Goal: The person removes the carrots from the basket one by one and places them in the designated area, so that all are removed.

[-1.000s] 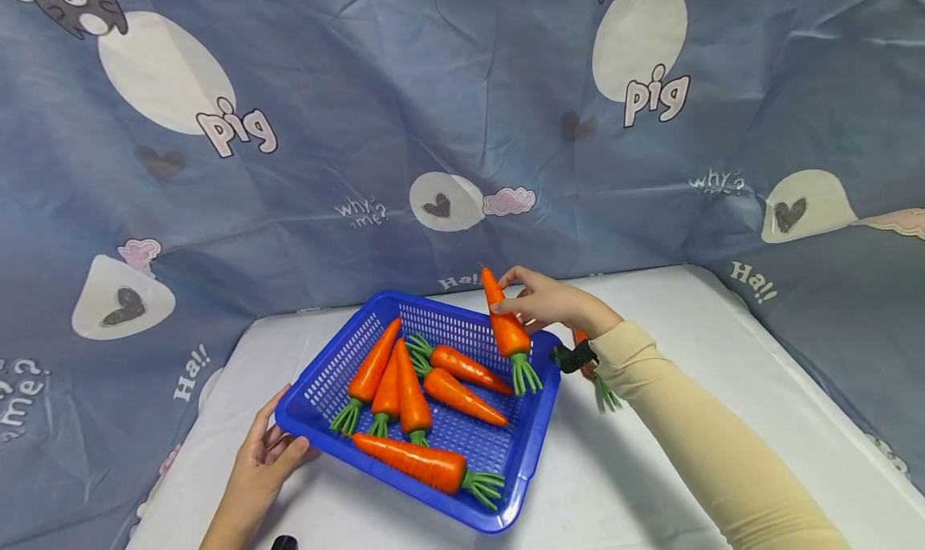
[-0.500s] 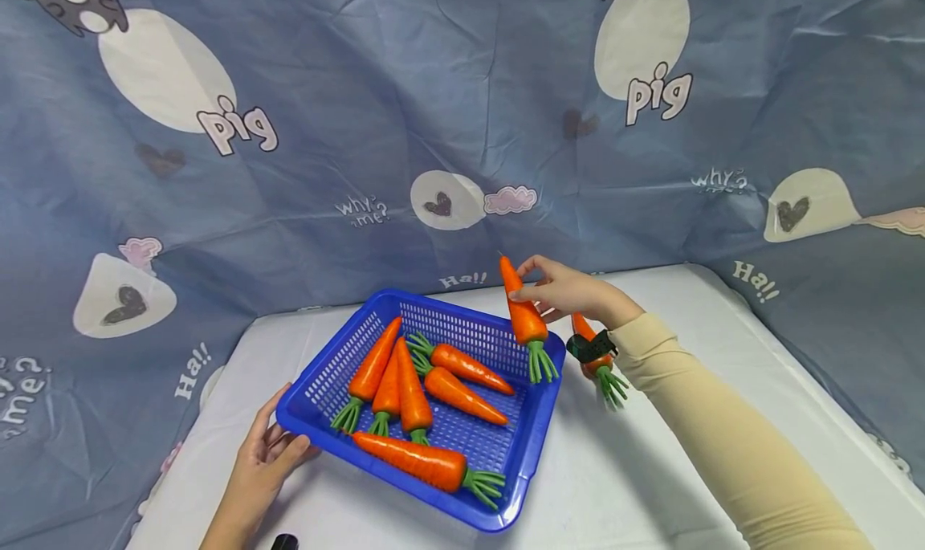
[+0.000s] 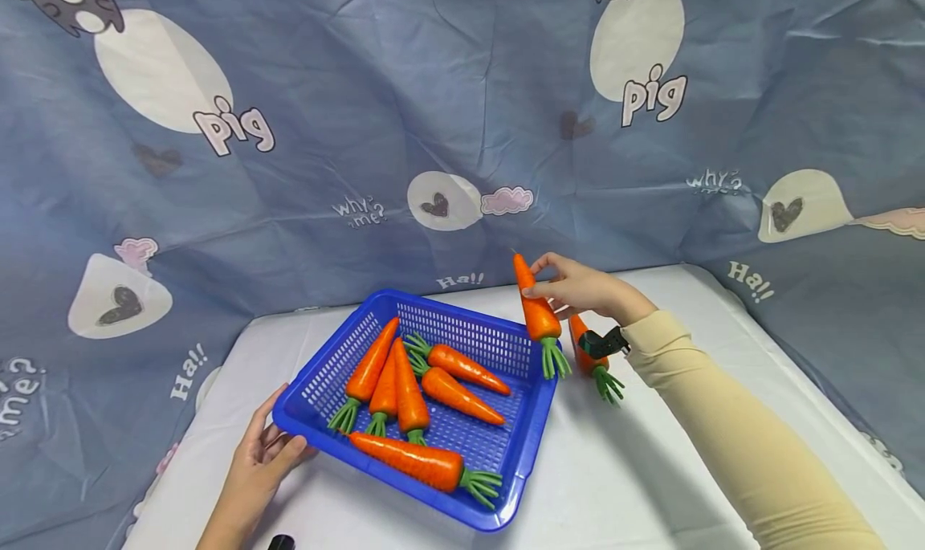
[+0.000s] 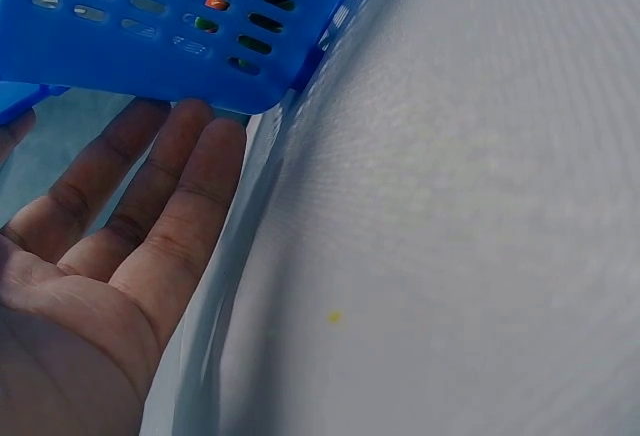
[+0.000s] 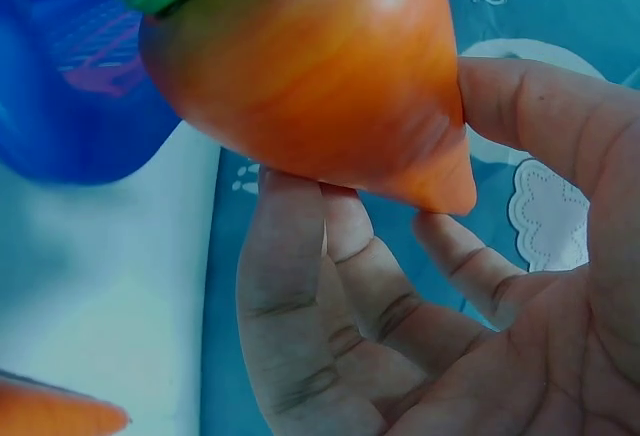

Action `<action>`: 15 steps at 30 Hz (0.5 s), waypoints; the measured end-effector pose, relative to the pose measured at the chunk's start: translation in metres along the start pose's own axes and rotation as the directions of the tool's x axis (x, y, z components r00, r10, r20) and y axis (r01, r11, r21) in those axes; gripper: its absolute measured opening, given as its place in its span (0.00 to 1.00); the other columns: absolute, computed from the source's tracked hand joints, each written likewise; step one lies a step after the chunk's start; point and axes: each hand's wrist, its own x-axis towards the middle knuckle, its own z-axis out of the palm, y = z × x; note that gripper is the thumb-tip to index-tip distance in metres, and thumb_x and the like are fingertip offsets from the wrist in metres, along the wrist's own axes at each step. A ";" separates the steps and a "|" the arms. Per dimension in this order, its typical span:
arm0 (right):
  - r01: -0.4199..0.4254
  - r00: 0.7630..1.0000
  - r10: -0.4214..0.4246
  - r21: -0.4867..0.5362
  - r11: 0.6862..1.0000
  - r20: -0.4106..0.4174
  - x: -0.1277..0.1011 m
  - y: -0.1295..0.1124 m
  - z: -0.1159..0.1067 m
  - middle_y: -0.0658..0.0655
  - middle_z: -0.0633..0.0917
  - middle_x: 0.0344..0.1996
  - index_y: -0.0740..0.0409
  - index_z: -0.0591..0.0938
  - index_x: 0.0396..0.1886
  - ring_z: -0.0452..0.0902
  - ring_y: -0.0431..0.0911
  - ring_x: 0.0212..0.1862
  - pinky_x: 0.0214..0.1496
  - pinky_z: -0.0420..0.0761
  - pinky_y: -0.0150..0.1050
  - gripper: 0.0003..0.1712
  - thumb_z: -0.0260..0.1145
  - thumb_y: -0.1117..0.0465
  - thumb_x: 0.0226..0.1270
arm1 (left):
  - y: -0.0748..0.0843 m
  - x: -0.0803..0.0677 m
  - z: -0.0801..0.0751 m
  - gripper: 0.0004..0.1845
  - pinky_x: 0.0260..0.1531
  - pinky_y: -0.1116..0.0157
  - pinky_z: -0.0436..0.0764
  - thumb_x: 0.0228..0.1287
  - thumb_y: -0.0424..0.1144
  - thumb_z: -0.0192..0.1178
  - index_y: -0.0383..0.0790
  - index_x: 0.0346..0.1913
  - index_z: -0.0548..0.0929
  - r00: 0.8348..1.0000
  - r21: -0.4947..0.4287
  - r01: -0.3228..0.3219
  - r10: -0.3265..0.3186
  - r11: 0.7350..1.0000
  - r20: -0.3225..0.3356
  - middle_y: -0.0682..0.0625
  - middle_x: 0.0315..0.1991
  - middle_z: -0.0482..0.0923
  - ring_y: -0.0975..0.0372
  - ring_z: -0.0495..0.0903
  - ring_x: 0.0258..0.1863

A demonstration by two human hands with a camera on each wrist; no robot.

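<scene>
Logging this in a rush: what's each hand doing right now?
Left hand: closed on a corner of the basket.
Right hand: closed, holding a raised carrot between thumb and fingers.

six carrots (image 3: 408, 460) lie in the basket (image 3: 531, 446), another carrot (image 3: 592, 364) to its right.

The carrot (image 3: 539, 313) I pinch at one o'clock looks like plastic, smooth and glossy, with duller green stalks (image 3: 553, 360). The basket (image 3: 536, 431) at twelve o'clock is plastic too, smooth with a soft sheen, and the carrots (image 3: 411, 393) in it shine. Under it lies matt white cloth (image 3: 592, 478). Beyond, at twelve o'clock, a creased fabric backdrop (image 3: 303, 108) has a faint sheen. My sleeve (image 3: 723, 429) at two o'clock is matt cloth, lightly wrinkled.
</scene>
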 end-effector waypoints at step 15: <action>-0.021 0.999 0.021 0.012 1.000 -0.026 -0.006 0.018 -0.020 0.59 0.82 0.48 0.57 0.63 0.72 0.84 0.49 0.43 0.49 0.90 0.39 0.33 0.66 0.49 0.80 | 0.000 0.000 0.000 0.40 0.46 0.65 0.93 0.79 0.26 0.59 0.49 0.86 0.56 1.000 -0.012 0.002 -0.002 1.000 0.004 0.64 0.57 0.87 0.68 0.89 0.51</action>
